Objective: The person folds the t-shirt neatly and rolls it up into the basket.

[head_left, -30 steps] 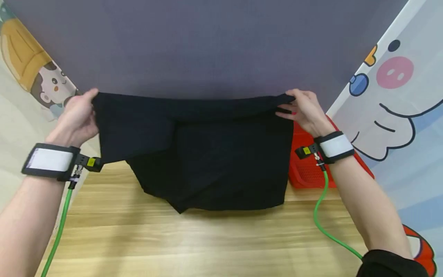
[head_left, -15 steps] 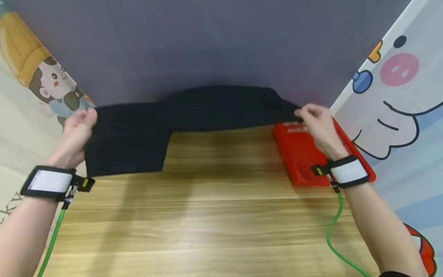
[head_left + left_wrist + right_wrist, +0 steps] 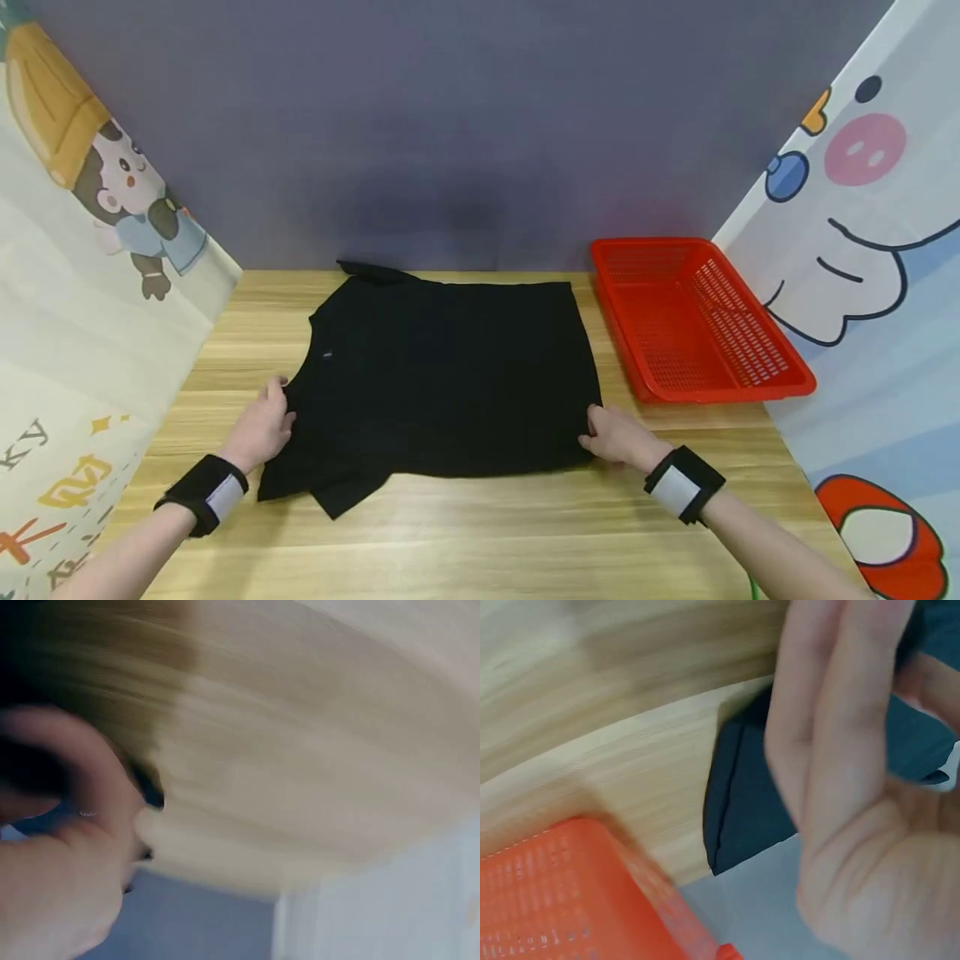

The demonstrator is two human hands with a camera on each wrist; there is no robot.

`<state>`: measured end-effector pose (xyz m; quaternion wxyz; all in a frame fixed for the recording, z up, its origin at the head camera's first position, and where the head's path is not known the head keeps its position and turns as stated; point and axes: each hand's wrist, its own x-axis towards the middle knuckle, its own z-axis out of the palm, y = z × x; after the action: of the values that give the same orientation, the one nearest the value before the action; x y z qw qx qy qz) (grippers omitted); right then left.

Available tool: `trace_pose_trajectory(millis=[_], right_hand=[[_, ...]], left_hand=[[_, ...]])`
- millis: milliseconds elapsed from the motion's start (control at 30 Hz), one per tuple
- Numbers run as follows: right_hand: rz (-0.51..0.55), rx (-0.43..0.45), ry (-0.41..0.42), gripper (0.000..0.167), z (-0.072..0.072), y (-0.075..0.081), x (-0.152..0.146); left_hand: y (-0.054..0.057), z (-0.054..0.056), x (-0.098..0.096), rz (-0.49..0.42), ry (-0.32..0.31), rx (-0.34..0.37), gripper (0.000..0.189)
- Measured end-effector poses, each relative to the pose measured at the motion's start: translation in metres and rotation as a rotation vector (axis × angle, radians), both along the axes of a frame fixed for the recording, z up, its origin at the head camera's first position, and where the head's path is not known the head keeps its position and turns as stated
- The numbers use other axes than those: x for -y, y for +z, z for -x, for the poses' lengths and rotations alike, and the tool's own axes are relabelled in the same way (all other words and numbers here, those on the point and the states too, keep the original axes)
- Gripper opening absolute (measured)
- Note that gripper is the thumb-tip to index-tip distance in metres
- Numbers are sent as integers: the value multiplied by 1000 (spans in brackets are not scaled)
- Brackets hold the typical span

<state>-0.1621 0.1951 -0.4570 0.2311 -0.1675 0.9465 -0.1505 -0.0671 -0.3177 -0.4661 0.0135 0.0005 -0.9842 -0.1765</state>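
A black T-shirt (image 3: 450, 375) lies spread on the wooden table, its neckline with a small label towards the left and its hem towards the right. At the near left shoulder, my left hand (image 3: 262, 423) grips the cloth; in the left wrist view the curled fingers (image 3: 97, 772) are blurred over dark fabric. My right hand (image 3: 618, 435) pinches the near corner of the hem. In the right wrist view, the shirt (image 3: 750, 795) runs between the fingers and thumb. One sleeve sticks out at the near left, and the far sleeve is bunched against the back wall.
A red plastic basket (image 3: 652, 392) with perforated sides stands at the right, close to the shirt's hem. A grey wall (image 3: 465, 133) closes off the back of the table (image 3: 480, 542). Printed curtains (image 3: 840, 250) flank both sides.
Both hands have come down and nearer to the body with the T-shirt. Held up and partly folded before, it now lies flat on the table. The basket is uncovered.
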Motion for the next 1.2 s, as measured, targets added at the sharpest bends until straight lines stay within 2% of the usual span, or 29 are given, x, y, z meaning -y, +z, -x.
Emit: trace_pose_trajectory(millis=[100, 167, 233, 300, 367, 433, 567, 667, 767, 867, 900, 1067, 1133, 1200], right_hand=[[24, -91, 58, 27, -3, -2, -4], [86, -130, 167, 29, -3, -2, -7], [160, -118, 285, 29, -3, -4, -8], [220, -85, 383, 29, -3, -7, -8], [227, -49, 430, 31, -4, -11, -8], [203, -34, 450, 34, -5, -15, -8], [130, -47, 451, 33, -6, -23, -10], [115, -54, 447, 32, -5, -25, -12], [115, -50, 452, 32, -4, -25, -13], [105, -37, 450, 31, -3, -23, -14], [95, -34, 447, 31, -3, -23, -14], [56, -6, 429, 28, -2, -20, -15], [48, -1, 431, 27, -2, -19, -16], [50, -2, 430, 26, -2, -19, -16]], left_hand=[[-11, -5, -7, 113, -213, -308, 44], [-17, -9, -12, 135, -384, -429, 40], [-22, -15, -17, 134, -555, -443, 39], [-26, -19, -22, 160, -687, -419, 39], [-29, -21, -25, 212, -773, -399, 36], [-30, -21, -27, 271, -825, -411, 32], [-28, -17, -28, 337, -898, -491, 32], [-26, -14, -31, 398, -954, -562, 26], [-25, -13, -33, 513, -958, -597, 29], [-24, -14, -32, 611, -915, -562, 21], [-25, -15, -31, 613, -899, -535, 21], [-25, -16, -28, 560, -840, -436, 45], [-23, -16, -29, 585, -824, -429, 45], [-21, -17, -33, 631, -818, -437, 35]])
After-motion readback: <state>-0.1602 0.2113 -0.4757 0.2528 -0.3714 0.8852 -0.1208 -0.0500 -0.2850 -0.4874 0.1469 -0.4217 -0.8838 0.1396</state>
